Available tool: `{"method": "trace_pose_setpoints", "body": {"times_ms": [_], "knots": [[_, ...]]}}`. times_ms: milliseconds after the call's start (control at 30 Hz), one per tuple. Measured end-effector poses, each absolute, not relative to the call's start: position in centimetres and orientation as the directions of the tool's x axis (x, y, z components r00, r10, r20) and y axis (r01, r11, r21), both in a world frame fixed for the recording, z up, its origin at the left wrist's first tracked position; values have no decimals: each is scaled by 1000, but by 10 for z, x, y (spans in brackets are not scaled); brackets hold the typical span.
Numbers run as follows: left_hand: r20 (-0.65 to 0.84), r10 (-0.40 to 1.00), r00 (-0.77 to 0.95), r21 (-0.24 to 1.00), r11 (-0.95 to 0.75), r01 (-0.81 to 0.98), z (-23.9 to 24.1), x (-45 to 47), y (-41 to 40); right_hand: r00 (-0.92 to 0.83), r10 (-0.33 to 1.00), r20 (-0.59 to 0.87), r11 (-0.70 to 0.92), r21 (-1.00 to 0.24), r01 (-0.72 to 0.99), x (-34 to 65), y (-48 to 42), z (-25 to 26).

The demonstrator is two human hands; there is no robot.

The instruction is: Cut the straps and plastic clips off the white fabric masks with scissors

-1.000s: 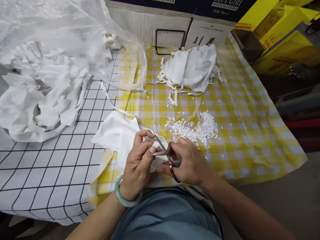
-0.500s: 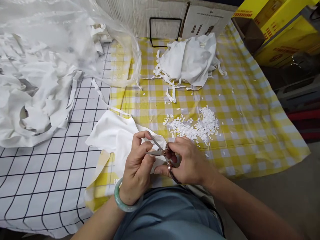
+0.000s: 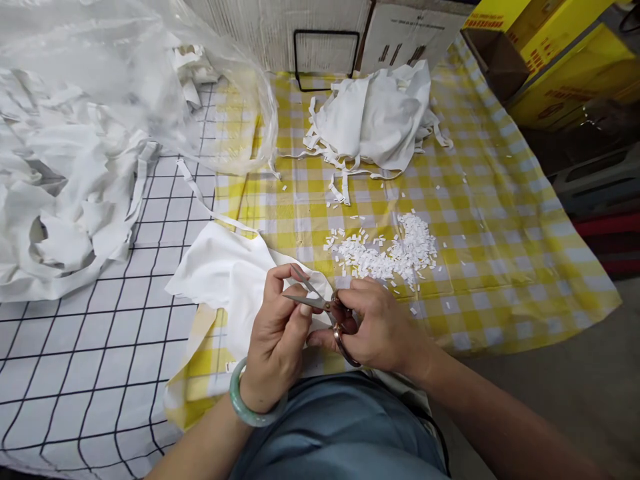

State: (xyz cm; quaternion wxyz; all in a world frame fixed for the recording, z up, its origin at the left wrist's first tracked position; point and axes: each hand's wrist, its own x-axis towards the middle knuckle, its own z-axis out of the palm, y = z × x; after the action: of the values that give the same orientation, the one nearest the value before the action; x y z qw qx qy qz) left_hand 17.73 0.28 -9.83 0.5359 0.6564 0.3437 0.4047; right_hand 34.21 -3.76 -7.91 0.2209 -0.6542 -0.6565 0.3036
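Note:
My right hand (image 3: pixel 376 327) grips a pair of scissors (image 3: pixel 325 305) by its dark bronze handles. The blades stand apart and point left, towards the fingers of my left hand (image 3: pixel 280 333). Those fingers are closed in a pinch on a white fabric piece (image 3: pixel 220 263), though the pinched part is mostly hidden. The fabric spreads out behind and to the left of the hand, and a thin strap (image 3: pixel 200 193) trails from it to the upper left. Beyond my right hand lies a heap of small white clippings (image 3: pixel 400 250).
White garments (image 3: pixel 75 187) lie heaped at the left under a clear plastic bag (image 3: pixel 240 127). A stack of white fabric pieces with straps (image 3: pixel 375 123) sits at the back. Behind it are a black wire stand (image 3: pixel 295 60) and cartons (image 3: pixel 410 40). Yellow boxes (image 3: pixel 565 80) stand at the right.
The scissor blades have shifted slightly and now sit a little higher and further left at the left fingers. Both hands stay nearly in place; the view has turned slightly.

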Motion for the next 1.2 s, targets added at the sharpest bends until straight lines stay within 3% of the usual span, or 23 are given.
{"method": "trace_pose_setpoints", "body": {"times_ms": [233,467,633,700,767,833,867,1033,1200], "knots": [[147,827,543,980,-197,35,-95,203,12,119,991,-69,-133,-683,718,359,-53,-86],[92,785,613,990,-137,27,-100,227,19,322,901,-291,-423,-755,502,394,-58,-93],[-108,532,840,938,-226,264,-73,163,50,245,933,-264,-350,-826,443,402,-48,-88],[-158,617,771,836,-332,437,-63,131,77,200,946,-256,-322,-824,467,394,-41,-87],[-9,804,595,644,-450,618,-63,111,109,182,954,-237,-297,-805,514,381,-32,-87],[153,795,587,434,-588,683,-74,109,141,192,961,-199,-273,-792,545,366,-21,-89],[153,746,649,379,-650,658,-82,115,155,204,963,-178,-263,-796,546,358,-16,-90],[124,630,766,409,-736,539,-99,152,186,240,961,-137,-233,-868,438,325,18,-96],[178,734,656,495,-642,585,-59,128,145,195,981,-5,-62,-956,285,286,59,-103]]}}
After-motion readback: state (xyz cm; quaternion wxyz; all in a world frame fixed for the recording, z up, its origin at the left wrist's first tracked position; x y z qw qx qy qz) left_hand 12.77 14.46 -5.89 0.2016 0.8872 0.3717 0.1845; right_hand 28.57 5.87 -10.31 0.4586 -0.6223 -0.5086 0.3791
